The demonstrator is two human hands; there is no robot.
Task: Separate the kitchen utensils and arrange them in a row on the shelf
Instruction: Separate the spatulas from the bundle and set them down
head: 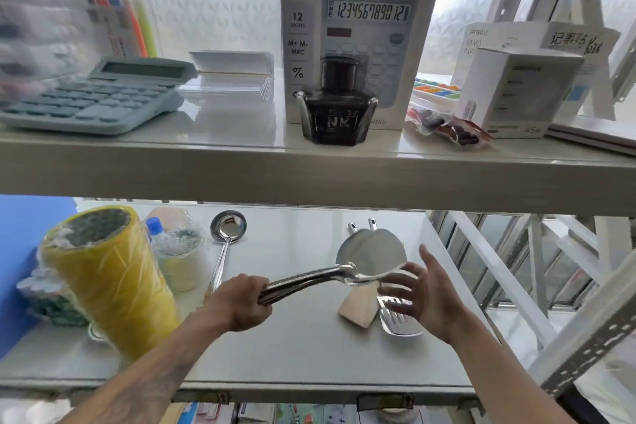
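So far I am judging only the ladle [227, 237] as sorted, lying alone on the shelf [292, 351] well left of the pile. My left hand [241, 303] is clamping its fingers round the handles of what look like two steel turners [370, 256], lifting them just above the pile. My right hand [425, 293] is hovering beside their blades, fingers spread and empty. Under it the wooden spatula [358, 308] and slotted turner [401, 318] are touching, waiting to be parted

Blurred plastic container [41, 34], upper left.
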